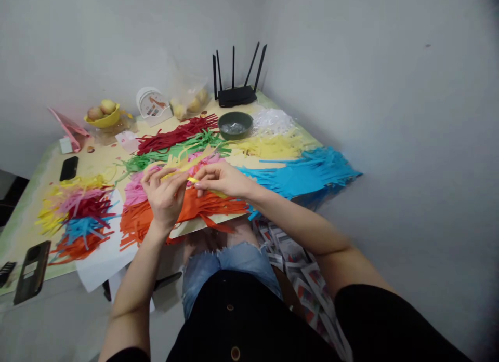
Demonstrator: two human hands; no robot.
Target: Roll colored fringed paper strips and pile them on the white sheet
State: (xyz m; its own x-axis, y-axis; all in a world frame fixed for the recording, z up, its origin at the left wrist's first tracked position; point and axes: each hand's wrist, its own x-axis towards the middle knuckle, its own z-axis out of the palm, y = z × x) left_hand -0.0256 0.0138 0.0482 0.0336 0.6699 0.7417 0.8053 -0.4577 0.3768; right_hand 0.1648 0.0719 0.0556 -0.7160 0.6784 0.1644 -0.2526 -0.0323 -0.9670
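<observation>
Both of my hands meet over the piles of coloured strips, holding a yellow strip [193, 180] between them. My left hand [164, 193] is closed on it with thumb and fingers, and the strip's loose ends stick out above. My right hand [222, 179] pinches the same strip from the right side. Beneath the hands lie orange strips [144, 216] at the table's front edge and pink strips [135, 189] just behind them. Green strips [156, 159] and dark red strips [175, 135] lie further back. Blue strips [300, 175] spread to the right, with pale yellow strips [273, 145] behind.
Mixed strips [86, 206] lie on white paper [101, 263] at left, near two phones [33, 271]. A dark green bowl [235, 125], white strips [275, 121], a black router [236, 96] and a yellow fruit bowl [103, 120] stand behind. A wall borders the right.
</observation>
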